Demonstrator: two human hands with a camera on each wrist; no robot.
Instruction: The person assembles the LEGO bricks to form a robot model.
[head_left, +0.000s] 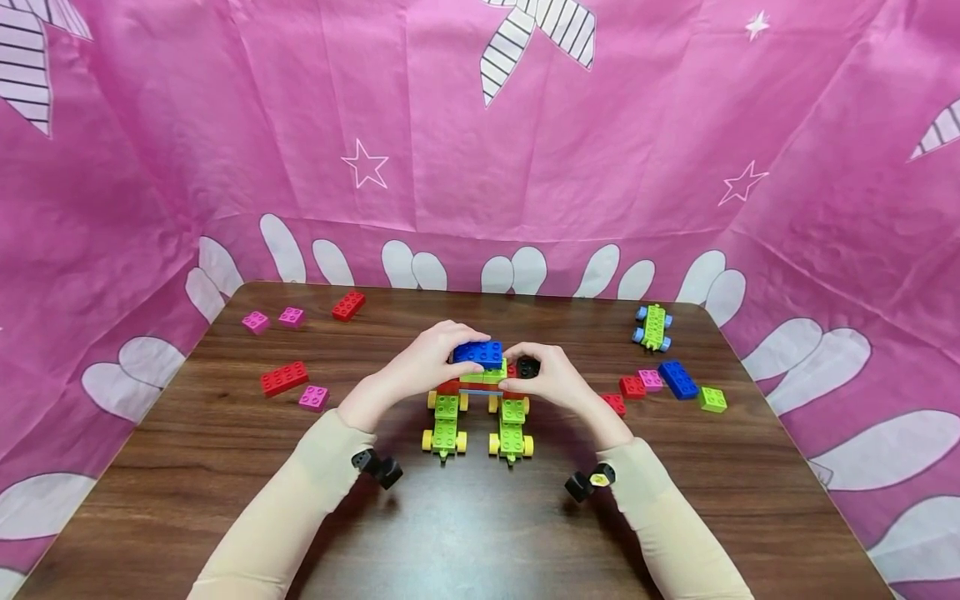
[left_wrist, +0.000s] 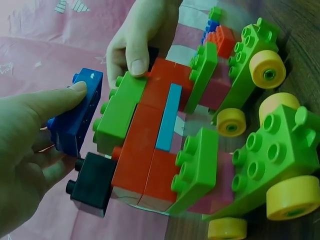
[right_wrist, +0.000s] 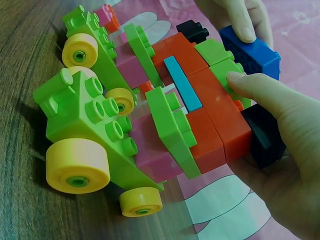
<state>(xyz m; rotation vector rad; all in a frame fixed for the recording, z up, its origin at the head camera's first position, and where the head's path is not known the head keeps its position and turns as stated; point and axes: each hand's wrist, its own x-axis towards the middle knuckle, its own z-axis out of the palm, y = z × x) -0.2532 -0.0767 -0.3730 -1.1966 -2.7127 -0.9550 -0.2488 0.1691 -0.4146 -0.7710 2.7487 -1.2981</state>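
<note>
My left hand (head_left: 420,360) pinches a blue brick (head_left: 480,354) between thumb and fingers. In the left wrist view, a small gap separates this brick (left_wrist: 82,112) from the studs of the green bricks (left_wrist: 120,112). My right hand (head_left: 553,379) grips the right end of the brick build, its thumb at the green bricks in the right wrist view. Red bricks (right_wrist: 220,107) form a bridge with a light blue strip (right_wrist: 182,85). Black bricks (left_wrist: 92,182) stick out at both ends. Pink bricks join it to two green wheeled bases (head_left: 445,433) with yellow wheels.
On the left of the wooden table (head_left: 187,467) lie red bricks (head_left: 284,378) and pink bricks (head_left: 313,397). To the right are a blue brick (head_left: 678,379), a green brick (head_left: 712,399), red and pink bricks, and a green base with blue wheels (head_left: 654,327). Pink cloth (head_left: 465,167) hangs behind.
</note>
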